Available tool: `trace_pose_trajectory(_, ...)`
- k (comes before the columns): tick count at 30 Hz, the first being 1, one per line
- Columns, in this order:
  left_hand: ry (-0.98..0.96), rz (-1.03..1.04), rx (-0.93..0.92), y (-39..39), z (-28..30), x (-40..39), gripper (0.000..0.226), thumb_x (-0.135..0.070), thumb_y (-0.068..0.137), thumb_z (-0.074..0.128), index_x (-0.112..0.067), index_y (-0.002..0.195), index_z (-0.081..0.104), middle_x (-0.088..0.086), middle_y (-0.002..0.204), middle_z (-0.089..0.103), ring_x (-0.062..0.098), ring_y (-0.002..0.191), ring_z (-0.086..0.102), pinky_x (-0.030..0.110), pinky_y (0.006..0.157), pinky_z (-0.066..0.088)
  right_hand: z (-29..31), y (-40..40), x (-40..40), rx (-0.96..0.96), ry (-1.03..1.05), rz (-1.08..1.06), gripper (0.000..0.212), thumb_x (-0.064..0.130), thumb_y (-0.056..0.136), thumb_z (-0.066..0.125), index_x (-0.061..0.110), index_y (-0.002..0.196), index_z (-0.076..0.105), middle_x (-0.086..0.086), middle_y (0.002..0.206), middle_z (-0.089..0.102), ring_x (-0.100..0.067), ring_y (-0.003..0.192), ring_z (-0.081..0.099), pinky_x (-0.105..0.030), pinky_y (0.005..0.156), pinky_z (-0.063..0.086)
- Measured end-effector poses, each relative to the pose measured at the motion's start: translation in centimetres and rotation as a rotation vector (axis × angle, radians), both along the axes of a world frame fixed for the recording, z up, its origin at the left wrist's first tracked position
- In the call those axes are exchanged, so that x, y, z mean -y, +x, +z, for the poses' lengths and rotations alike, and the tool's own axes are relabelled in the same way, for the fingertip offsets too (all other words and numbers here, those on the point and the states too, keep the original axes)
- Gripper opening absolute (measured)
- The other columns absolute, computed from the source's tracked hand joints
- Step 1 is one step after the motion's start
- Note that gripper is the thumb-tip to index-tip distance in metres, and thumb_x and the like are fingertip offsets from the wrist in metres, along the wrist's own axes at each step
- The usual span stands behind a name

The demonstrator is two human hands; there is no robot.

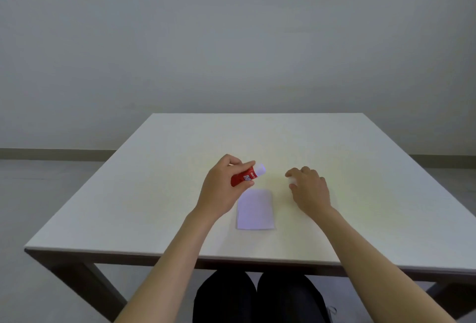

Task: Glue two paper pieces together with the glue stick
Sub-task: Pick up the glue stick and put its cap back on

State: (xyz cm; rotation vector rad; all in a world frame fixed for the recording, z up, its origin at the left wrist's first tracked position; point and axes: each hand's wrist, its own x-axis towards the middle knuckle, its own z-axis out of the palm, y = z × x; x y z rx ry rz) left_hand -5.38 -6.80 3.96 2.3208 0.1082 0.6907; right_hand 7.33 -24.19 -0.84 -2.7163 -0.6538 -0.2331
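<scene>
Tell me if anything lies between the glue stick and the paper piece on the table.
Nothing visible does. The left hand holds the glue stick just above and beyond the paper piece's far left corner, with only bare table around. The right hand rests off to the right, clear of that path.

Pale table [154,193]; white paper [255,210] flat, near-centre.

Pale table [360,168] (dark legs), grey wall [231,39], perhaps concrete floor [38,193]
</scene>
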Motion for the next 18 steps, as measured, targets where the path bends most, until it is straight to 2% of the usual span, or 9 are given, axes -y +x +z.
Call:
trace_pose_trajectory(2, 0.053, -0.026, -0.019, -0.1, -0.1, 0.1, 0.042, -0.016, 0.078, 0.072, -0.026, 0.119, 0.065, -0.018, 0.088, 0.046, 0.009, 0.083, 0.053, 0.012, 0.074, 0.04, 0.3, -0.4, 0.0, -0.066, 0.136, -0.003, 0.024, 0.017, 0.09, 0.053, 0.019, 0.114, 0.059, -0.005, 0.105, 0.061, -0.025, 0.095, 0.056, -0.033, 0.081, 0.038)
trace_pose_trajectory(4, 0.068, -0.054, -0.041, -0.2, -0.4, 0.1, 0.042, -0.016, 0.078, 0.073, -0.026, 0.118, 0.066, -0.021, 0.087, 0.047, 0.003, 0.081, 0.051, 0.005, 0.072, 0.036, 1.2, -1.2, 0.2, -0.229, 0.441, -0.003, 0.018, 0.02, 0.087, 0.061, 0.017, 0.105, 0.063, -0.002, 0.092, 0.063, -0.022, 0.081, 0.057, -0.031, 0.072, 0.044)
trace_pose_trajectory(6, 0.066, -0.067, -0.061, -0.3, -0.7, 0.2, 0.041, -0.017, 0.078, 0.073, -0.026, 0.117, 0.066, -0.021, 0.087, 0.048, -0.001, 0.082, 0.051, 0.003, 0.072, 0.035, 2.6, -2.3, 0.5, -0.338, 0.719, 0.032, 0.016, 0.023, 0.085, 0.066, 0.021, 0.101, 0.066, 0.001, 0.088, 0.066, -0.018, 0.074, 0.06, -0.024, 0.06, 0.043)
trace_pose_trajectory(8, 0.046, -0.063, -0.065, -0.5, -0.9, 0.4, 0.041, -0.017, 0.077, 0.074, -0.026, 0.117, 0.066, -0.021, 0.087, 0.049, -0.001, 0.083, 0.051, 0.003, 0.072, 0.035, 3.9, -3.5, 0.9, -0.397, 0.85, 0.132, 0.016, 0.022, 0.084, 0.067, 0.027, 0.099, 0.066, 0.003, 0.091, 0.07, -0.013, 0.07, 0.065, -0.017, 0.057, 0.042)
trace_pose_trajectory(11, 0.016, -0.052, -0.06, -0.7, -1.0, 0.5, 0.042, -0.014, 0.076, 0.075, -0.024, 0.116, 0.067, -0.019, 0.087, 0.05, 0.002, 0.082, 0.052, 0.003, 0.071, 0.035, 5.8, -5.3, 1.1, -0.421, 0.891, 0.285, 0.021, 0.018, 0.084, 0.068, 0.034, 0.096, 0.064, 0.006, 0.094, 0.071, -0.009, 0.067, 0.066, -0.019, 0.064, 0.049)
trace_pose_trajectory(14, 0.017, -0.044, -0.048, -0.8, -0.6, 0.5, 0.044, -0.013, 0.075, 0.076, -0.023, 0.117, 0.067, -0.019, 0.087, 0.05, 0.002, 0.081, 0.052, 0.003, 0.071, 0.036, 6.6, -6.1, 1.2, -0.386, 0.812, 0.325, 0.022, 0.014, 0.084, 0.067, 0.03, 0.098, 0.063, 0.008, 0.096, 0.069, -0.018, 0.074, 0.065, -0.029, 0.076, 0.052)
trace_pose_trajectory(18, 0.028, -0.043, -0.037, -0.9, -0.1, 0.6, 0.045, -0.013, 0.075, 0.076, -0.023, 0.117, 0.066, -0.019, 0.087, 0.049, 0.004, 0.081, 0.052, 0.003, 0.071, 0.036, 6.8, -6.4, 1.2, -0.328, 0.703, 0.342, 0.02, 0.012, 0.085, 0.066, 0.026, 0.1, 0.064, 0.017, 0.092, 0.066, -0.013, 0.073, 0.06, -0.021, 0.075, 0.047)
